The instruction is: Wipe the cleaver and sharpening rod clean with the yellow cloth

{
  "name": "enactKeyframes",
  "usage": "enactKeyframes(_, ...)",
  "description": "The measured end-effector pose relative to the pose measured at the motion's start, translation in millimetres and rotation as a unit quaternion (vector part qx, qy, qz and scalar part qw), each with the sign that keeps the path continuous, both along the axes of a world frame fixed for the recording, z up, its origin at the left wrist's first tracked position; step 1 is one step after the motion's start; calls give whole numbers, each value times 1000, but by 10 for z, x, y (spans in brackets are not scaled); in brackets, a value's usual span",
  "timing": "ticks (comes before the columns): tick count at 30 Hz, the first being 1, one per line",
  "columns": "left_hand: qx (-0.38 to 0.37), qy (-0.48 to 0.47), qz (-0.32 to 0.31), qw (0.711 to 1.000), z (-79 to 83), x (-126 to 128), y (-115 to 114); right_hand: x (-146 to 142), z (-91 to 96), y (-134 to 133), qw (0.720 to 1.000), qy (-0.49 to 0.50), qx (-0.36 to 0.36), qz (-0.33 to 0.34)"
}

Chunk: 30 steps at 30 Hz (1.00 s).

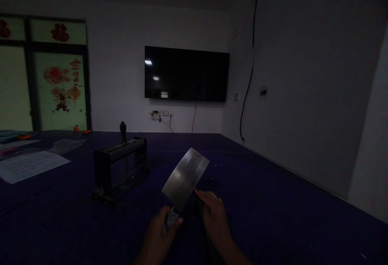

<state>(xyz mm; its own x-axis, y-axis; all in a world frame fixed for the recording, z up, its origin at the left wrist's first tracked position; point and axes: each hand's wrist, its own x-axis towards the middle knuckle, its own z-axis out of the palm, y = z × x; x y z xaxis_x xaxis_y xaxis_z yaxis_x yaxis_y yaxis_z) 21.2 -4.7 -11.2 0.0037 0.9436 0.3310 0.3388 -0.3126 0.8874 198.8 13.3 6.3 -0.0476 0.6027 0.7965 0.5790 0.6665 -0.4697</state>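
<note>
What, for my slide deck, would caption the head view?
Left hand grips a cleaver, right hand at its blade, near a knife block.

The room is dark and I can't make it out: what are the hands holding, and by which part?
The left hand grips a cleaver by its handle, blade tilted up. The right hand touches the blade's lower edge; whether it grips cannot be told.
</note>
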Motion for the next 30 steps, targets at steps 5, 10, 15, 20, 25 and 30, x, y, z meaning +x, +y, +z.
enactKeyframes(5,-6,-14,-26,1000,9,-6,-5,60,-14,17,996,16,69,-50)
enactKeyframes(10,-48,-49,-73,995,-77,32,19,72,-13,-11,978,-52,189,-77)
enactKeyframes(15,-69,-84,-67,992,-112,74,20,-54,-69,-65,955,-182,232,-25)
enactKeyframes(20,-20,-67,-69,995,-22,77,-13,-201,-109,-83,950,-191,245,18)
enactKeyframes(25,-55,-58,-63,995,-17,80,-16,-236,-125,-52,954,-205,207,64)
enactKeyframes(30,-13,-42,-57,997,-32,65,-10,-199,-113,-26,947,-226,209,89)
